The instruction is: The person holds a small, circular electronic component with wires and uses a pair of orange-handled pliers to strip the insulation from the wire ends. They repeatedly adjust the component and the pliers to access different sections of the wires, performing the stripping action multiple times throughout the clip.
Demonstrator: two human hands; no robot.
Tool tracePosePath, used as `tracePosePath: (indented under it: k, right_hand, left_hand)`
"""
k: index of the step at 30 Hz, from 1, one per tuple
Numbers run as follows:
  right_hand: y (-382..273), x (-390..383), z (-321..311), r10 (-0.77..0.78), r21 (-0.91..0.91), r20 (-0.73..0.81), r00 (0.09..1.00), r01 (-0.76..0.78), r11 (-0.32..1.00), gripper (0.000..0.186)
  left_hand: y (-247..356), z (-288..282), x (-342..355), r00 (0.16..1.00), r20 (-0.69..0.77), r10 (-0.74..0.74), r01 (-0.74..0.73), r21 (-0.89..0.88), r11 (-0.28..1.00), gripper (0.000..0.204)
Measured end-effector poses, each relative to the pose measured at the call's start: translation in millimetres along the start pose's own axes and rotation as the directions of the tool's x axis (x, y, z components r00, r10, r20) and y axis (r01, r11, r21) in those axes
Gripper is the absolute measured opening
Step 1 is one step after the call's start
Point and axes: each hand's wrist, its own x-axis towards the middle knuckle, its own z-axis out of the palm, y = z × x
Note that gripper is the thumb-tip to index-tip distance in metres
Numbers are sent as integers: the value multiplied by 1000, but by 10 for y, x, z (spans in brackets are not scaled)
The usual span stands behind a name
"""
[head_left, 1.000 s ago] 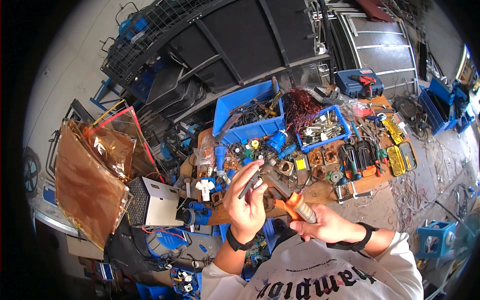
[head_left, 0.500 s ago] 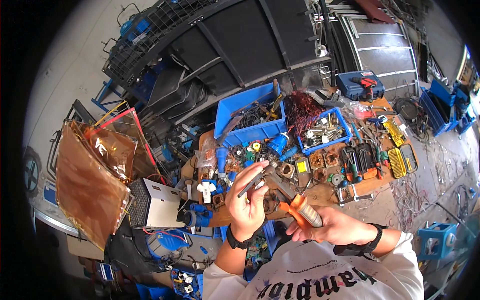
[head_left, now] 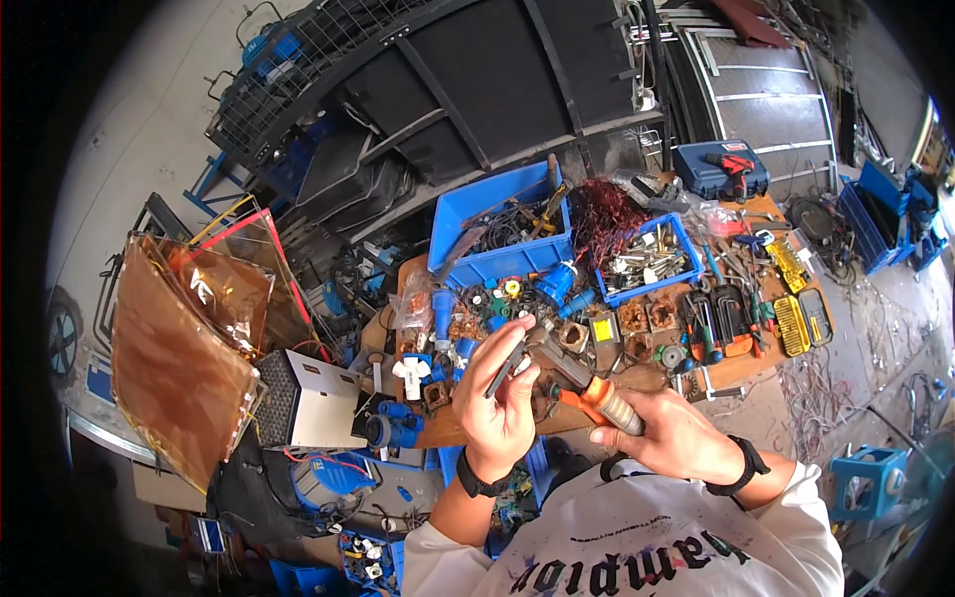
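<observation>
My left hand (head_left: 494, 413) is raised over the table's near edge, its thumb and fingers closed on a thin dark strip (head_left: 501, 378). A small pale bit shows near the thumb tip; I cannot make out what it is. To its right, my right hand (head_left: 668, 430) grips orange-handled pliers (head_left: 605, 400) by the handles. Their long grey metal head points up and left, close to the left fingertips. Whether the jaws touch the strip cannot be seen clearly. Beyond both hands lie rusty square metal pieces (head_left: 572, 336) and a yellow-faced box (head_left: 603, 329).
A large blue bin (head_left: 497, 267) of cables and a blue tray (head_left: 652, 284) of metal parts stand at the back. Hex keys and screwdrivers (head_left: 731, 313) lie right, with a red drill (head_left: 734, 169) behind. Left are a white-sided box (head_left: 323, 398) and brown sheets (head_left: 179, 348).
My right hand has turned, swinging the pliers' head up and left toward my left hand. More of their metal head now shows. The left hand has shifted slightly right, still holding the strip.
</observation>
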Motion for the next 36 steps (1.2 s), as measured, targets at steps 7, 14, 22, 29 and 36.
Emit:
tracePosePath:
  k: [7, 14, 22, 29, 36]
  right_hand:
    - [46, 37, 54, 132, 248, 57, 990, -142, 958, 26]
    - [295, 157, 107, 157, 383, 162, 974, -209, 900, 27]
    - [345, 340, 284, 249, 429, 106, 963, -270, 862, 38]
    - [512, 402, 375, 202, 613, 238, 950, -308, 727, 21]
    - [485, 442, 579, 106, 646, 183, 977, -201, 736, 17]
  left_hand:
    - [33, -17, 50, 993, 72, 96, -103, 98, 990, 33]
    - [-31, 36, 81, 993, 120, -3, -12, 123, 992, 33]
    - [-296, -51, -158, 948, 100, -303, 293, 106, 950, 34]
    - [-400, -162, -212, 957, 89, -278, 268, 105, 958, 38]
    - [-323, -335, -199, 974, 33, -224, 215, 174, 961, 39]
